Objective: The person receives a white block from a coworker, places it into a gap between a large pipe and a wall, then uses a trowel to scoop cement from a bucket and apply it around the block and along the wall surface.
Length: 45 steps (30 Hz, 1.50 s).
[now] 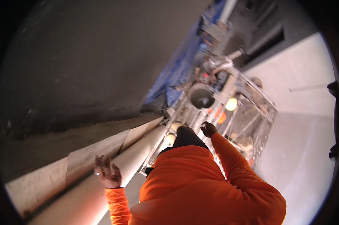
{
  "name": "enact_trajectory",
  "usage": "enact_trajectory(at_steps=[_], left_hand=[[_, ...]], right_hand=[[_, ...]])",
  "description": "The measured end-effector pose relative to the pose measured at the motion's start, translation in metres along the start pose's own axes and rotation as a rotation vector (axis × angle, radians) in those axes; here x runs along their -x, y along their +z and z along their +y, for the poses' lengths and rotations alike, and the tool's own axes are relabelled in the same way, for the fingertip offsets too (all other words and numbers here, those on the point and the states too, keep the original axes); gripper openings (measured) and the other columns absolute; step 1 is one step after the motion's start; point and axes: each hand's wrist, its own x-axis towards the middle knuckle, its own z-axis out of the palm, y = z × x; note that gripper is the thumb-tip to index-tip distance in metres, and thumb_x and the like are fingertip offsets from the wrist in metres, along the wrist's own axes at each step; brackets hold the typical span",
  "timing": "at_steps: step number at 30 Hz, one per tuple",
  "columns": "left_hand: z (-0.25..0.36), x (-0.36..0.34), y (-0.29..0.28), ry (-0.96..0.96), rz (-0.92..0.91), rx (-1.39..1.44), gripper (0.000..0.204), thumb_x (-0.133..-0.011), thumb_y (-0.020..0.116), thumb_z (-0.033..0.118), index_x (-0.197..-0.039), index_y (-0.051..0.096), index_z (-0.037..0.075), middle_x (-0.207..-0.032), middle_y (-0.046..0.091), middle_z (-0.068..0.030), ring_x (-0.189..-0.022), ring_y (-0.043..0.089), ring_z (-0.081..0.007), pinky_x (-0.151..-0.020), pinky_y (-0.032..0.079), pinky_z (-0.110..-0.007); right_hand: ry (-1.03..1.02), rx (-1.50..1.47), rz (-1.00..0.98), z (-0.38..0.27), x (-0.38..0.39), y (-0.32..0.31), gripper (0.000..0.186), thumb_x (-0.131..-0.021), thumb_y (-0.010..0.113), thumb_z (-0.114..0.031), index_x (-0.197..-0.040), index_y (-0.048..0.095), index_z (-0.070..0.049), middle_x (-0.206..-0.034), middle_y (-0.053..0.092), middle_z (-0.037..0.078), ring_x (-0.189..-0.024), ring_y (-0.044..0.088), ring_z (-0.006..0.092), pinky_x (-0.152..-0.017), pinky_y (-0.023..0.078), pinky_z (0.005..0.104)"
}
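Observation:
My left hand (108, 173), blurred, has its fingers spread beside a pale ledge (89, 155) along the dark wall, with nothing visible in them. My right hand (208, 129) is curled above a scaffold platform (192, 119); whatever it may hold is too small or hidden to make out. Below and around my dark-trousered leg are pale yellow rounded objects (177, 125). A grey bucket (196, 92) with material inside stands on the platform beyond my right hand, near a bright yellow round object (231, 104) and an orange one (222, 117).
The dark wall (76, 60) fills the upper left, with a blue tarp (165, 82) along its edge. Cluttered tools and containers (214, 73) lie at the platform's far end. Scaffold bars (252, 112) run down the right, before a pale surface (297, 150).

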Motion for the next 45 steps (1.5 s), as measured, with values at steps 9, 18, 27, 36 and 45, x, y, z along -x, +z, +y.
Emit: enact_trajectory(at_steps=[9,18,27,36,45], left_hand=[[-0.112,0.196,0.206,-0.557,-1.0,0.441,0.057,-0.08,0.083,0.03,-0.129,0.065,0.005,-0.12,0.072,-0.0183,-0.106,0.072,-0.0304,-0.095,0.057,-0.043],[-0.105,0.17,0.258,-0.751,-0.824,0.626,0.054,-0.085,0.081,0.021,-0.133,0.062,0.007,-0.113,0.073,-0.0169,-0.107,0.071,-0.0267,-0.097,0.056,-0.041],[0.039,0.184,0.273,-1.112,-0.633,0.936,0.054,-0.09,0.074,0.015,-0.14,0.054,0.004,-0.124,0.067,-0.0226,-0.117,0.067,-0.0302,-0.101,0.053,-0.039],[0.199,0.294,0.253,-1.59,-0.593,0.779,0.054,-0.089,0.077,0.021,-0.138,0.057,0.009,-0.124,0.069,-0.0164,-0.114,0.067,-0.0259,-0.098,0.054,-0.036],[0.209,0.407,0.282,-0.703,-0.7,0.296,0.057,-0.086,0.077,0.028,-0.137,0.059,0.009,-0.119,0.072,-0.02,-0.11,0.07,-0.0258,-0.097,0.054,-0.036]], right_hand=[[0.529,0.125,-0.058,0.121,0.164,0.043,0.046,-0.091,0.069,-0.036,-0.128,0.065,-0.008,-0.119,0.072,0.02,-0.115,0.068,0.0356,-0.099,0.053,0.044],[0.279,-0.045,0.066,0.091,0.088,-0.01,0.042,-0.091,0.07,-0.036,-0.121,0.065,-0.008,-0.109,0.074,0.019,-0.107,0.07,0.0376,-0.092,0.054,0.0453],[-0.11,0.201,0.013,0.095,-0.094,-0.15,0.036,-0.09,0.071,-0.035,-0.116,0.066,-0.01,-0.1,0.075,0.017,-0.095,0.073,0.0356,-0.084,0.057,0.0459],[-0.329,0.546,-0.224,0.08,-0.243,-0.235,0.036,-0.091,0.068,-0.03,-0.114,0.065,-0.003,-0.107,0.073,0.02,-0.097,0.073,0.0338,-0.085,0.057,0.0437],[-0.654,0.249,-0.485,-0.066,-0.187,-0.093,0.025,-0.099,0.065,-0.028,-0.103,0.072,-0.004,-0.084,0.072,0.009,-0.084,0.068,0.0176,-0.077,0.054,0.0355]])
